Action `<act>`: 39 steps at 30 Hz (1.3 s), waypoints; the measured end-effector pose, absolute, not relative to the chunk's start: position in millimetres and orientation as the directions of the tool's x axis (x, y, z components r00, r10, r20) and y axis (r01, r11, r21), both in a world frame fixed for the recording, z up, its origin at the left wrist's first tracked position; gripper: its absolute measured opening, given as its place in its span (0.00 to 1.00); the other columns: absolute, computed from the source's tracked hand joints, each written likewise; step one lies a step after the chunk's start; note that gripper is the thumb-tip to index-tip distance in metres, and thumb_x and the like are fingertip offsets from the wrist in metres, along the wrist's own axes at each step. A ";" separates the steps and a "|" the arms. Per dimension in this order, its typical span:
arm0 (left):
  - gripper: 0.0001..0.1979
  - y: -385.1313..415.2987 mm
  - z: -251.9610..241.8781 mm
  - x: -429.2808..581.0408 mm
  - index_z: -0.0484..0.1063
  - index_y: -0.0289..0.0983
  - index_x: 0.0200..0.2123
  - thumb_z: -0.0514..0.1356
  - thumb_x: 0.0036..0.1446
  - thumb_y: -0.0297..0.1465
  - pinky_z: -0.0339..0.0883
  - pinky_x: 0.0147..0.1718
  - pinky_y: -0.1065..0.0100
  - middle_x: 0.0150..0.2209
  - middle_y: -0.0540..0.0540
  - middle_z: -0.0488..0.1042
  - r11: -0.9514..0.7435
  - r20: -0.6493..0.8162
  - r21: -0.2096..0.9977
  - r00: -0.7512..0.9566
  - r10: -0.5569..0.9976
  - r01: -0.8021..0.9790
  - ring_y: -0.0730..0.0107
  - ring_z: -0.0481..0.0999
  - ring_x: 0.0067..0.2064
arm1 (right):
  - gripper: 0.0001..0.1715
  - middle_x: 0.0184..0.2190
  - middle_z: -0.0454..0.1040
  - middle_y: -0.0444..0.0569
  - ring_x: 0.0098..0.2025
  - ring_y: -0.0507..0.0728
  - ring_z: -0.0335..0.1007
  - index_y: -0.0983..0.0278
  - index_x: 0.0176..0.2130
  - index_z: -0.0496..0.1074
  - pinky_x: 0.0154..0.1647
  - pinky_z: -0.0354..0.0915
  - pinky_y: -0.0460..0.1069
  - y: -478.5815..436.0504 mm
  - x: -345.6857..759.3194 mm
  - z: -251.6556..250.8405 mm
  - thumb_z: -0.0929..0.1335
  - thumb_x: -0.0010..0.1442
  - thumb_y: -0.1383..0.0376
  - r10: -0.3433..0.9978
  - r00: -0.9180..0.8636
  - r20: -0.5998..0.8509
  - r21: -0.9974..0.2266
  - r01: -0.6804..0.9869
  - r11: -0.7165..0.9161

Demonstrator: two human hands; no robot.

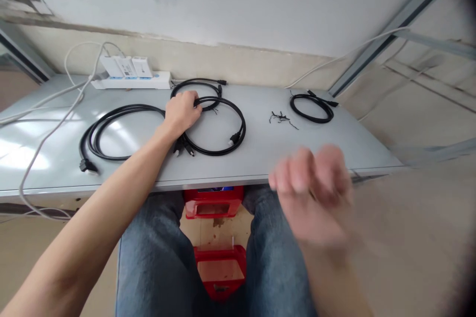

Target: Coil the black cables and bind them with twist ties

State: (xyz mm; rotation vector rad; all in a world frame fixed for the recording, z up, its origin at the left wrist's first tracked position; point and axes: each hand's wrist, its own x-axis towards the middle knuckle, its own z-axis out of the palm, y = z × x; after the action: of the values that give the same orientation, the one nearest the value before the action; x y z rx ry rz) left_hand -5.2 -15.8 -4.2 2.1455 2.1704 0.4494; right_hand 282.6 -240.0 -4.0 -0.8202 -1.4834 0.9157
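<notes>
My left hand (183, 111) is closed round a black cable (243, 126), whose loop lies on the grey table to the right of the fingers. A black plug (235, 138) shows on this loop. More plugs (184, 146) stick out below the wrist. Left of my forearm lies another looped black cable (97, 143) with a plug at its near end. Behind the hand is a smaller cable coil (203, 80). My right hand (310, 193), blurred, hovers over the table's front edge above my right thigh. Its fingers are curled; anything inside them is hidden.
A white power strip (159, 80) with white adapters stands against the wall at the back left, its white wires trailing leftward. Short black twist ties (280, 118) lie in a small heap right of centre. A coiled black cable (312, 118) rests farther right. Red stools (213, 203) are below.
</notes>
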 end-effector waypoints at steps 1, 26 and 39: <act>0.26 -16.6 -3.3 -4.8 0.80 0.37 0.69 0.56 0.75 0.36 0.77 0.64 0.46 0.65 0.28 0.84 -0.014 0.162 0.228 -0.024 0.986 0.974 0.33 0.82 0.68 | 0.18 0.33 0.66 0.47 0.39 0.65 0.77 0.49 0.41 0.66 0.46 0.81 0.65 -205.6 274.3 8.2 0.71 0.78 0.45 0.872 -0.006 0.489 -0.872 -0.042 0.488; 0.29 -12.9 14.0 -14.8 0.79 0.38 0.72 0.53 0.75 0.35 0.75 0.59 0.41 0.62 0.25 0.85 0.023 0.215 0.122 -0.049 0.975 0.992 0.25 0.83 0.64 | 0.12 0.55 0.79 0.56 0.59 0.67 0.77 0.53 0.54 0.76 0.68 0.74 0.64 55.6 229.7 -6.6 0.63 0.87 0.59 0.785 -0.186 0.591 -0.446 0.736 0.510; 0.29 -8.8 14.7 -17.1 0.79 0.36 0.72 0.52 0.75 0.34 0.77 0.55 0.43 0.60 0.24 0.86 0.029 0.248 0.078 -0.048 0.968 0.997 0.26 0.86 0.61 | 0.14 0.42 0.82 0.50 0.44 0.62 0.79 0.57 0.46 0.70 0.53 0.70 0.55 69.1 222.3 -15.4 0.66 0.76 0.77 0.782 -0.290 0.552 -0.461 0.675 0.576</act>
State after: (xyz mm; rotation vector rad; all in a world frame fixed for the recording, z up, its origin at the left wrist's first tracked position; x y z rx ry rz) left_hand -17.1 -8.8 14.7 2.2497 2.3395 0.3770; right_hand 222.3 69.1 -15.4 -1.1598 -2.0393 0.1773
